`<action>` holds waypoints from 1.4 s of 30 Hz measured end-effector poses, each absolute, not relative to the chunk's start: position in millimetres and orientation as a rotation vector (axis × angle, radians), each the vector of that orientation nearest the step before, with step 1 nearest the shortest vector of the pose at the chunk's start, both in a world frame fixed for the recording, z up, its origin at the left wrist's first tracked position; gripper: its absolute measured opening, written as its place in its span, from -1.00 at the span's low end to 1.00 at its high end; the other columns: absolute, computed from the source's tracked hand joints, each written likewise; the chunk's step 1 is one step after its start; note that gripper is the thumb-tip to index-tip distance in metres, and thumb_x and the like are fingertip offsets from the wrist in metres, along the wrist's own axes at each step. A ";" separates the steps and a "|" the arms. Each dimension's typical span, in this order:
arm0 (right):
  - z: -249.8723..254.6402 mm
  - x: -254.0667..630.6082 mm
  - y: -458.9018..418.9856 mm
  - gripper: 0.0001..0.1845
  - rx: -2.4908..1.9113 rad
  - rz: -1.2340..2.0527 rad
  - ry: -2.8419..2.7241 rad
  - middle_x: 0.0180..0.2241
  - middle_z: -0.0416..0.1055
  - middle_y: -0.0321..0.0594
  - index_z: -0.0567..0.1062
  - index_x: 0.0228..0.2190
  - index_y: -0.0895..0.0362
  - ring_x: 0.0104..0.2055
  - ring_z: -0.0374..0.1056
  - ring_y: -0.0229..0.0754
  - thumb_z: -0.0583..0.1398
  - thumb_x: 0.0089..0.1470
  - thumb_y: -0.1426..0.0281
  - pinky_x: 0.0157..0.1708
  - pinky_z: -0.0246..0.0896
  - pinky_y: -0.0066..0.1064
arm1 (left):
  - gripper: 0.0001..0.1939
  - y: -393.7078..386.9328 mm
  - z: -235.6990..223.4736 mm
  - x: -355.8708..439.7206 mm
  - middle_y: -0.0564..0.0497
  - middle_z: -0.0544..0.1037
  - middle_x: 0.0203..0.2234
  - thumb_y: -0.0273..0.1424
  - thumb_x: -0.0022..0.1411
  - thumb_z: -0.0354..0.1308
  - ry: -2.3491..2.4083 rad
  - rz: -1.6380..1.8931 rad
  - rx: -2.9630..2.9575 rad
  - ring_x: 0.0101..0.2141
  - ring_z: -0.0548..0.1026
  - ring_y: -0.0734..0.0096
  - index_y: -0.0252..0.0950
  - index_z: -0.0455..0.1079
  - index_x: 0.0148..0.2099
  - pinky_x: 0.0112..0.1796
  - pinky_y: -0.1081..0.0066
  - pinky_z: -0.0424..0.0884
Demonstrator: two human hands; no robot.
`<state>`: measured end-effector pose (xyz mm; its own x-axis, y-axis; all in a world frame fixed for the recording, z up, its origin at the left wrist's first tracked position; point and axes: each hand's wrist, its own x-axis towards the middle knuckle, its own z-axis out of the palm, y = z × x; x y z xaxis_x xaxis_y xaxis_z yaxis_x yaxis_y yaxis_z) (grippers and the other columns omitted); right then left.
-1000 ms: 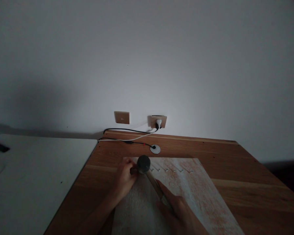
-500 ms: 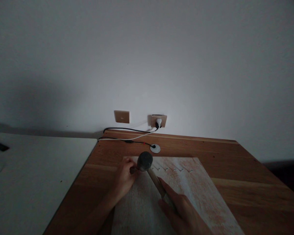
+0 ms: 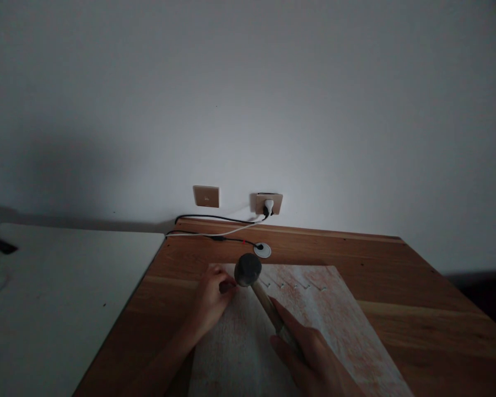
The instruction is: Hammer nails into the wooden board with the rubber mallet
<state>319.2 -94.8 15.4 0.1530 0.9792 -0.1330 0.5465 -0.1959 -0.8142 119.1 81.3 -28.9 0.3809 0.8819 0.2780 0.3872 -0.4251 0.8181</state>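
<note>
In my right hand [image 3: 303, 344] is the wooden handle of a mallet with a dark, rounded head [image 3: 248, 269]. The head hovers over the far left part of a whitewashed board [image 3: 248, 342], close to the fingertips of my left hand [image 3: 213, 295]. That left hand rests at the board's left edge with thumb and forefinger pinched together. Whatever lies between them is too small and dark to make out. To the right of the mallet head, several small nails [image 3: 295, 286] stand in a row across the board's far part, casting thin shadows.
The board lies on a brown wooden table [image 3: 417, 325] against a wall. Behind it are a round cable grommet [image 3: 262, 250], black and white cables [image 3: 215, 235] and a wall socket [image 3: 275, 204] with a plug. A white surface [image 3: 66, 298] adjoins on the left.
The mallet head has shifted slightly to the right, and my right hand has moved a little with it. My left hand keeps its pinch in nearly the same place.
</note>
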 end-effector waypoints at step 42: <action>16.2 316.7 -87.7 -0.19 -1.734 1.049 -1.520 0.05 0.65 0.06 0.26 0.41 0.13 0.03 0.59 0.15 0.01 0.35 -0.09 0.01 0.43 -0.08 | -0.81 81.6 -28.5 119.2 -0.03 0.59 -0.31 -0.64 0.09 0.28 1.076 0.949 2.039 -0.14 0.54 0.14 -0.23 0.54 -0.38 -0.09 0.25 0.40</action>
